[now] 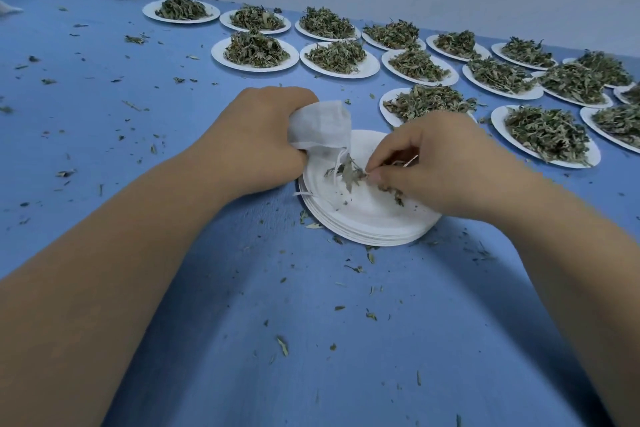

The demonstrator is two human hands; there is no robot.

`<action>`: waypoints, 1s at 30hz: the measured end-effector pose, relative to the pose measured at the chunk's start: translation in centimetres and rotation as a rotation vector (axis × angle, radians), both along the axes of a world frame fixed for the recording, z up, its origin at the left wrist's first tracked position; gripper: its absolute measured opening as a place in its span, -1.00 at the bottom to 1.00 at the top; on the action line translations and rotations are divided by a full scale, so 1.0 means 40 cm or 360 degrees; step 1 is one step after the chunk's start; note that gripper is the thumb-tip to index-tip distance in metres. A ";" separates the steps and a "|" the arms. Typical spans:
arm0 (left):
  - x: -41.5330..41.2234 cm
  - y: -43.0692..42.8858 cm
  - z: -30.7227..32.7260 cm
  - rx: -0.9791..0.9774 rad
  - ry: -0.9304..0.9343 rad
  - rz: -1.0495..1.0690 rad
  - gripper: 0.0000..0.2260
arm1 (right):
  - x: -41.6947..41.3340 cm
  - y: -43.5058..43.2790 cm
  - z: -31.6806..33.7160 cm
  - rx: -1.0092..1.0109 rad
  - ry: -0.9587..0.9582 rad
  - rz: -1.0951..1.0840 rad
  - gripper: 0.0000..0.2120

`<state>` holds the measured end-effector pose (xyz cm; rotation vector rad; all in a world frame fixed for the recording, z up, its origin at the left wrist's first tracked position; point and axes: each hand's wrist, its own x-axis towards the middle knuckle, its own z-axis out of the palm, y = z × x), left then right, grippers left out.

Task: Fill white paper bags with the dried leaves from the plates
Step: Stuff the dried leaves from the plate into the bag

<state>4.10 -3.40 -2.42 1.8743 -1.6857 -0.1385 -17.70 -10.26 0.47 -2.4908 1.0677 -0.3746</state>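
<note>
My left hand [258, 135] grips a white paper bag [320, 126], bunched in the fist, with its thin strings hanging down over a stack of white plates [363, 222] in the middle of the blue table. My right hand [440, 163] pinches a small sprig of dried leaves [348, 174] just above the top plate, close to the bag's lower end. A few leaf crumbs lie on that plate. Part of the bag is hidden inside my left hand.
Several white plates heaped with dried leaves [256, 50] stand in rows across the far and right side of the blue table [311, 340]. Leaf bits are scattered over the cloth. A white object [8, 8] shows at the far left edge. A pale wall lies behind.
</note>
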 end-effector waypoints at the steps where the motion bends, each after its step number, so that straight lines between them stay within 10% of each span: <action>1: -0.001 -0.001 -0.001 -0.0015 0.0000 0.0009 -0.82 | -0.006 -0.007 0.009 0.0010 -0.0068 -0.0038 -0.92; 17: -0.042 0.004 -0.003 -0.0115 0.0075 -0.0033 -0.79 | 0.053 0.029 0.012 0.0152 -0.0855 0.0185 -0.97; 21: -0.043 0.008 0.002 -0.0088 0.0124 -0.0028 -0.81 | 0.027 0.017 0.014 0.0442 -0.0762 0.0421 -0.66; 30: -0.053 0.009 0.003 -0.0106 0.0145 -0.0059 -0.85 | 0.042 0.011 0.005 -0.0167 -0.0697 0.0146 -0.83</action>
